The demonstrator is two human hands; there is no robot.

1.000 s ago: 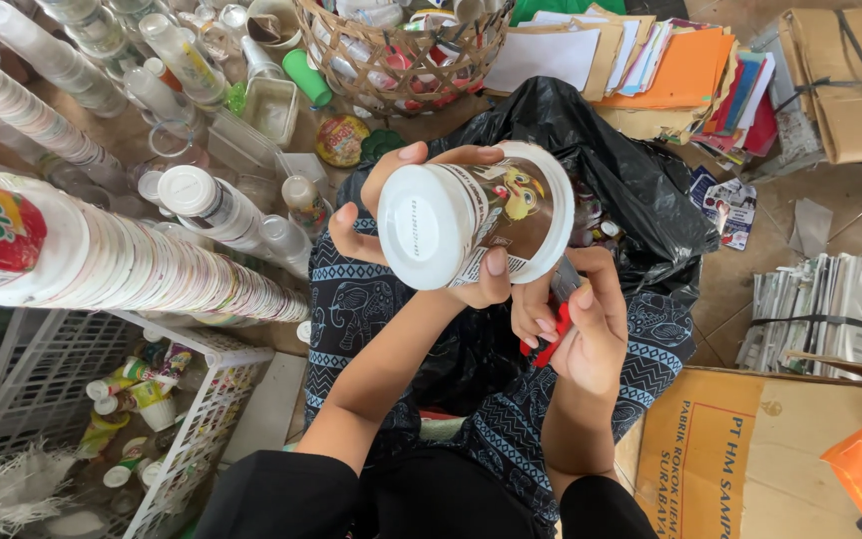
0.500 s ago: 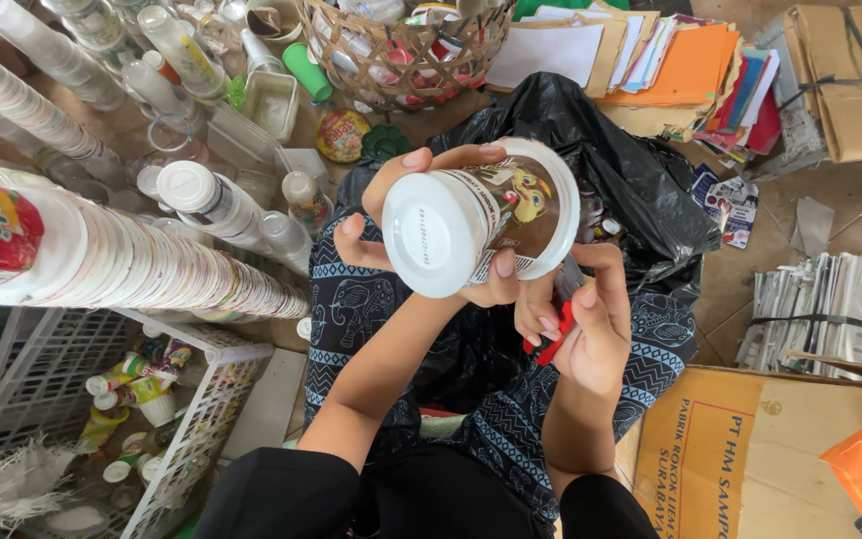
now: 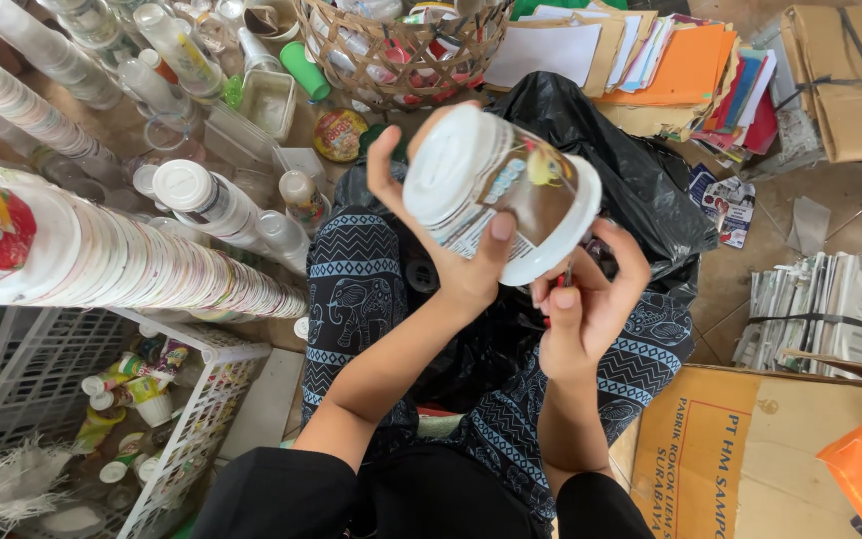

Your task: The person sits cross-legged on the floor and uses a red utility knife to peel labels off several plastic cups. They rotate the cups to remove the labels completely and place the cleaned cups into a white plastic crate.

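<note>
My left hand (image 3: 451, 250) grips a white paper cup (image 3: 496, 190) with a brown printed side, held on its side with its base toward the upper left. My right hand (image 3: 591, 299) is closed around a small red-handled tool (image 3: 563, 282) right under the cup's rim; most of the tool is hidden by my fingers. Both hands hover over my lap, which is covered by patterned black trousers (image 3: 351, 289) and a black plastic bag (image 3: 641, 190).
A long stack of nested white cups (image 3: 122, 265) lies at the left over a white wire basket (image 3: 192, 399). Plastic bottles (image 3: 212, 205), a woven basket (image 3: 391, 50), stacked papers (image 3: 690, 70), bundled newspapers (image 3: 830, 309) and a cardboard box (image 3: 750, 449) surround me.
My left hand has turned and raised the cup, so its printed side now shows instead of its base. My right hand moved up closer under the rim.
</note>
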